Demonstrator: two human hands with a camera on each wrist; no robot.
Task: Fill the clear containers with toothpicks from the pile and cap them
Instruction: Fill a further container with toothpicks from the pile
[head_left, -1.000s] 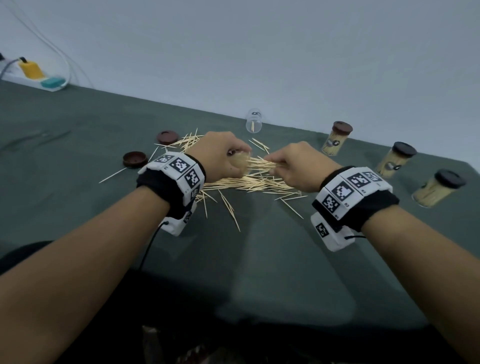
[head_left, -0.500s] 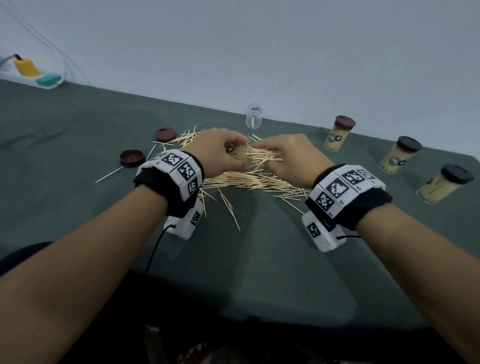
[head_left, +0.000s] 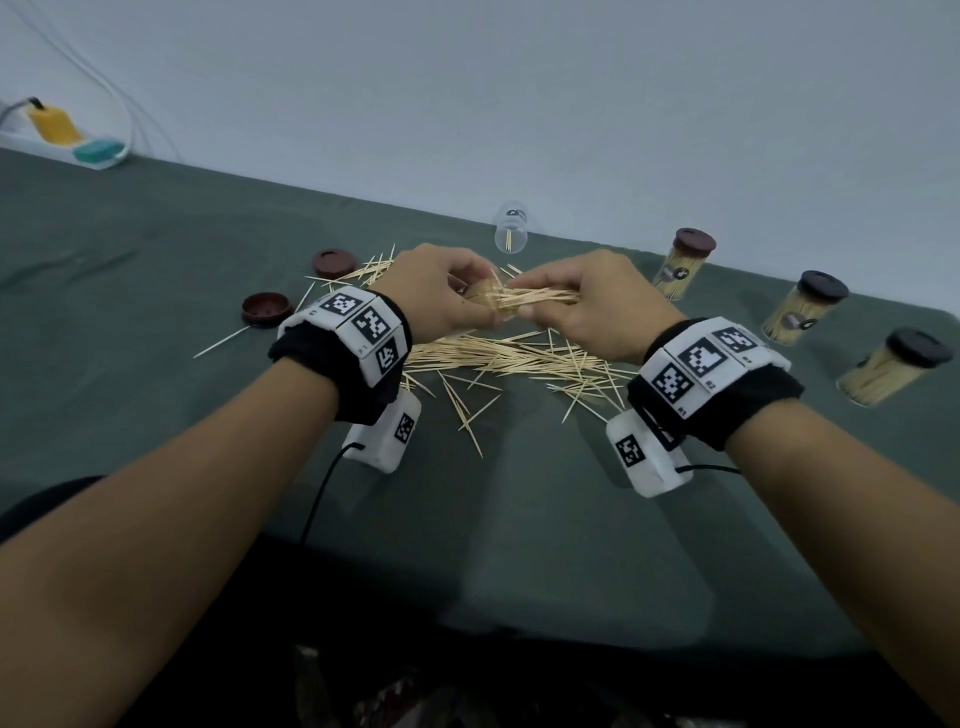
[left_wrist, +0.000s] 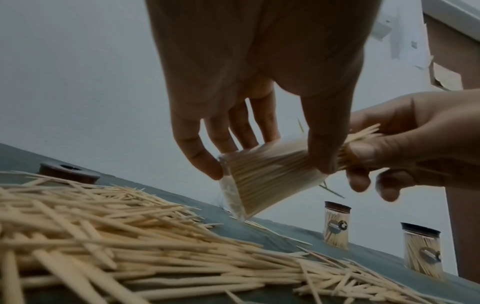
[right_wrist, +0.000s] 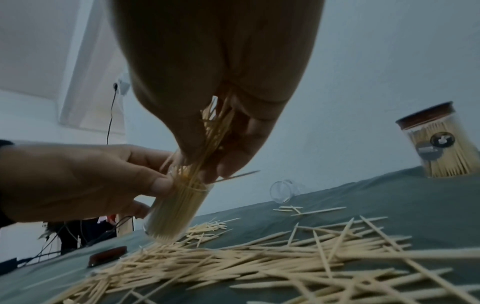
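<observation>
Above the toothpick pile (head_left: 514, 358) at table centre, the left hand (head_left: 436, 296) is gripping a tilted, nearly full clear container (left_wrist: 270, 174) while the right hand (head_left: 597, 306) is pinching a bundle of toothpicks (head_left: 540, 297) into its mouth at three o'clock. Splayed tips are likely catching the rim and spilling, or the tilted container is slipping.

A clear plastic cylindrical container (left_wrist: 270, 176), packed with pale wooden toothpicks, tilted above the scattered toothpick pile (head_left: 519, 358); three filled, capped containers (head_left: 800, 306) stood apart.
</observation>
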